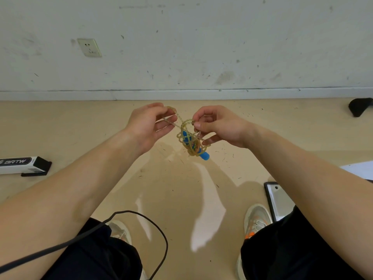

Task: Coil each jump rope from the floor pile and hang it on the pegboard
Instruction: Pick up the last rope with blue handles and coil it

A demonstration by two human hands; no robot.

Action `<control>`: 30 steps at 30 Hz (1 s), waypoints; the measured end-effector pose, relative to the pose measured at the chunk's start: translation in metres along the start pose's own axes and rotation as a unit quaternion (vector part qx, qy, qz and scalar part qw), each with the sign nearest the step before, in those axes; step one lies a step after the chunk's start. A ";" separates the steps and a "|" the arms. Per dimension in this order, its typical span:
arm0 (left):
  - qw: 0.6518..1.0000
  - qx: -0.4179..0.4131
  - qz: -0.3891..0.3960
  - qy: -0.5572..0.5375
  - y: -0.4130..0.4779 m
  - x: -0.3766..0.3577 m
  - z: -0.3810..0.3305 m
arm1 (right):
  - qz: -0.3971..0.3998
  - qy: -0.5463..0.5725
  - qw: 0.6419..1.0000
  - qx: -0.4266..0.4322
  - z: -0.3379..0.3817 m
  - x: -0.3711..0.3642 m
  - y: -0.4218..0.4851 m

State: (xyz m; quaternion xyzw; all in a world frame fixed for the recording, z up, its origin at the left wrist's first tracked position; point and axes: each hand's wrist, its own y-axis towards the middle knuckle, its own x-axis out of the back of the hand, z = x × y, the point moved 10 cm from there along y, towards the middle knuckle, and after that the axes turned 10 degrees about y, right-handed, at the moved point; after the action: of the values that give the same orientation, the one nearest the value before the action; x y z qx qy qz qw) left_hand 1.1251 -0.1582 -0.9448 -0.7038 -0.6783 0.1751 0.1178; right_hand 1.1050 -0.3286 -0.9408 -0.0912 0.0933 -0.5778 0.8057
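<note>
Jump rope (190, 142): see-through yellowish knobbly plastic cord, bunched into a messy tangle around its bright blue handles. It's held up in the air between both hands, over the floor and not far from the wall. One blue handle end (204, 156) pokes out the bottom.
Wall (201, 47): scuffed white plaster, pretty grubby, with a grey skirting strip along the bottom.
Floor (177, 188): smooth beige, little dark bits scattered all over.
Left hand (149, 126): thumb and fingertips pinching a strand of the cord that runs out of the tangle, lower fingers loosely spread.
Right hand (220, 128): thumb and index pinching a loop at the top of the bundle, other fingers curled under it.
Cable (161, 227): thin black one looping across the lap.
Box (22, 165): long white and black carton marked BRTW, lying on the floor at the left.
Shoes (257, 221): pale mesh trainers with orange bits.
Socket (89, 47): cream plastic wall outlet, upper left.
</note>
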 end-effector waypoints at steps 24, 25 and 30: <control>0.921 -0.168 0.050 0.349 -0.023 -0.022 -0.043 | 0.030 -0.128 0.991 -0.010 -0.011 -0.009 0.002; 0.908 -0.200 0.055 0.364 -0.026 -0.027 -0.048 | 0.028 -0.139 0.990 -0.012 -0.012 -0.010 0.003; 0.874 -0.264 0.062 0.403 -0.035 -0.040 -0.063 | 0.007 -0.159 0.987 -0.004 -0.008 -0.010 0.003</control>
State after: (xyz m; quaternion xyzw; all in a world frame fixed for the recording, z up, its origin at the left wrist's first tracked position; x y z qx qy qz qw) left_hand 1.1176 -0.1918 -0.8695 -0.7587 -0.5482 -0.3024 0.1799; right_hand 1.1025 -0.3182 -0.9483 -0.1843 -0.0333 -0.5498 0.8140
